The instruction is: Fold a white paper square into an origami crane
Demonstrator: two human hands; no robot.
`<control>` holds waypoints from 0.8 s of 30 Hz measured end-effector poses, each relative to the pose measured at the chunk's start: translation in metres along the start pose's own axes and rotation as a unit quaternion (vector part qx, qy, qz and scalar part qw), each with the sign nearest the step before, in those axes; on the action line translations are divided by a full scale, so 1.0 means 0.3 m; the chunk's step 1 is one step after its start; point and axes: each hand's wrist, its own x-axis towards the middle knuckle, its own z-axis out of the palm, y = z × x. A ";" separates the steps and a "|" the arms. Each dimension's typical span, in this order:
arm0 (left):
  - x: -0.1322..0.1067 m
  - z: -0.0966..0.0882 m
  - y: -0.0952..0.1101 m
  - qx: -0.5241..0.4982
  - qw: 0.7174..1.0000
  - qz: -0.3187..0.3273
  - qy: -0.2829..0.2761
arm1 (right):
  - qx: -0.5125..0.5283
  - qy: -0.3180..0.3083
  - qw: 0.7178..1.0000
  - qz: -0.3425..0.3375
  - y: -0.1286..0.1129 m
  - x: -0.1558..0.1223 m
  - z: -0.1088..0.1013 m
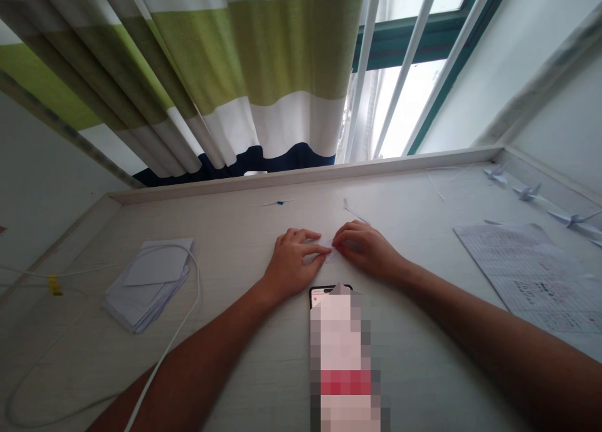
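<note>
A small piece of white paper (326, 243) lies on the table between my two hands. My left hand (295, 260) rests at its left side, thumb and fingertips closed on the paper's edge. From the right, my right hand (369, 249) pinches the same piece with its fingers bunched together. Part of the paper is hidden under the fingertips, so its exact shape is hard to make out. Just below the hands lies a phone (316, 298), its screen mostly covered by blurred blocks.
To the left sits a stack of white paper (155, 269), crossed by a white cable (197, 281). A written sheet (531, 269) lies at right, with several folded paper birds (527, 192) behind it. Paper strips (355, 211) and a small blue-ended item (280, 202) lie beyond my hands.
</note>
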 end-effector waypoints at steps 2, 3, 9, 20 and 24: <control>0.002 0.001 0.000 -0.008 1.000 -0.008 0.003 | -0.005 0.000 1.000 0.004 0.002 0.000 0.003; 0.002 0.002 0.001 -0.012 1.000 -0.011 0.003 | -0.009 0.000 1.000 0.006 0.002 0.001 0.004; 0.006 0.002 0.009 -0.022 0.999 -0.032 0.000 | -0.022 -0.004 1.000 0.020 -0.013 0.001 0.001; 0.013 0.004 0.018 -0.030 0.998 -0.061 0.006 | -0.012 -0.017 0.998 0.063 -0.010 0.008 0.003; 0.016 0.007 0.015 -0.027 0.998 -0.061 -0.001 | 0.000 0.042 0.994 0.100 0.002 0.015 0.011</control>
